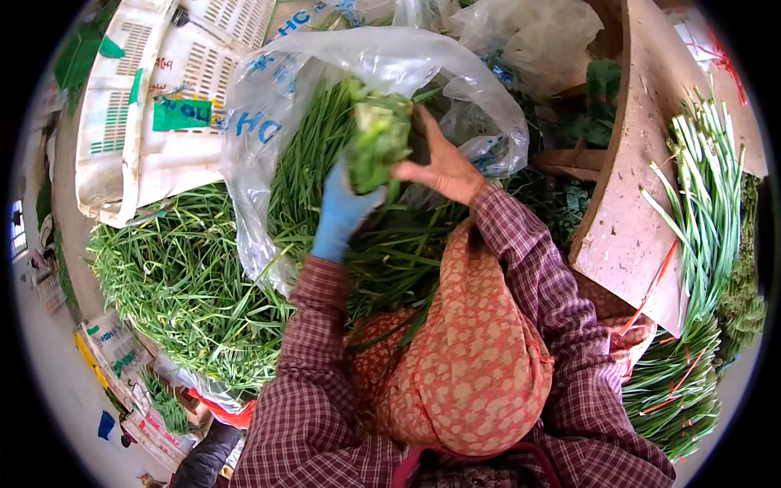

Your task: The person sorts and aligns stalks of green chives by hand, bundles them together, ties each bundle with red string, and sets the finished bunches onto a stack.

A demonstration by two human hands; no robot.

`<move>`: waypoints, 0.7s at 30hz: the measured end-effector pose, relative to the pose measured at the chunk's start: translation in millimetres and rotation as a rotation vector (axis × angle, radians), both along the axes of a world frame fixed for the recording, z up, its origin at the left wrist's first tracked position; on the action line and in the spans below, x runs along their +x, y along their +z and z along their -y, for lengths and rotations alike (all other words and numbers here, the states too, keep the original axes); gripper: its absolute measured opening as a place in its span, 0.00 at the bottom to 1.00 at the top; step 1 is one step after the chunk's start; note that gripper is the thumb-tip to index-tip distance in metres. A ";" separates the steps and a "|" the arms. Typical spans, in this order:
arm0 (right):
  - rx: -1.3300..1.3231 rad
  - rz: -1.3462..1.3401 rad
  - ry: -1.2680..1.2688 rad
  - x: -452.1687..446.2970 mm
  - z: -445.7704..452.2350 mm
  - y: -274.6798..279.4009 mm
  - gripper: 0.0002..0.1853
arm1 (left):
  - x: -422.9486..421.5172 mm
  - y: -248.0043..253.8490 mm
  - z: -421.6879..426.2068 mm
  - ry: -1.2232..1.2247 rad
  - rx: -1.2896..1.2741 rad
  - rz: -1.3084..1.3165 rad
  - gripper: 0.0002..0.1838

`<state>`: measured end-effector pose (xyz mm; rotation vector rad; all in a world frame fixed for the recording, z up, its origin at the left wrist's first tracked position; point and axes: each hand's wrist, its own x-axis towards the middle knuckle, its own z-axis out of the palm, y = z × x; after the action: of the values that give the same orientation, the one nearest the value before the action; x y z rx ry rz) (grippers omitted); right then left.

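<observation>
A bunch of garlic chives (380, 134), blurred by motion, stands cut ends up above the pile. My left hand (348, 207), in a blue glove, grips its lower left side. My right hand (446, 163) is bare and curves around the bunch's right side, thumb against it, fingertips partly hidden behind. Beneath and behind the bunch, loose chives (309, 154) fill a clear plastic bag (358, 47) with blue print. More long green leaves lie under my wrists and reach my lap.
A white plastic crate (183, 146) leans at the upper left over a large heap of chives (187, 276). On the right, a worn board (618, 220) carries a bundle of trimmed chives (704, 203). Tied bundles (675, 390) lie below it. A patterned cloth (464, 366) covers my lap.
</observation>
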<state>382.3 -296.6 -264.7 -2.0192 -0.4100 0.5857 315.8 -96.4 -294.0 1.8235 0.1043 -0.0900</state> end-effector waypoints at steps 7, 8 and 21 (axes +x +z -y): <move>0.538 -0.451 -0.725 -9.3 -8.6 -11.7 0.29 | -8.4 27.7 78.0 -0.244 0.767 -0.127 0.53; 0.584 -0.451 -0.758 -8.0 -4.5 -24.3 0.27 | -6.4 27.6 70.5 -0.285 0.690 -0.070 0.52; 0.718 -0.442 -0.806 -9.7 17.8 21.5 0.33 | 109.1 -45.6 -0.1 -0.033 1.113 -0.302 0.61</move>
<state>372.5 -314.4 -243.2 -1.1599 0.4139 0.2857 424.9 -96.2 -339.7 2.9109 0.3964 -0.3902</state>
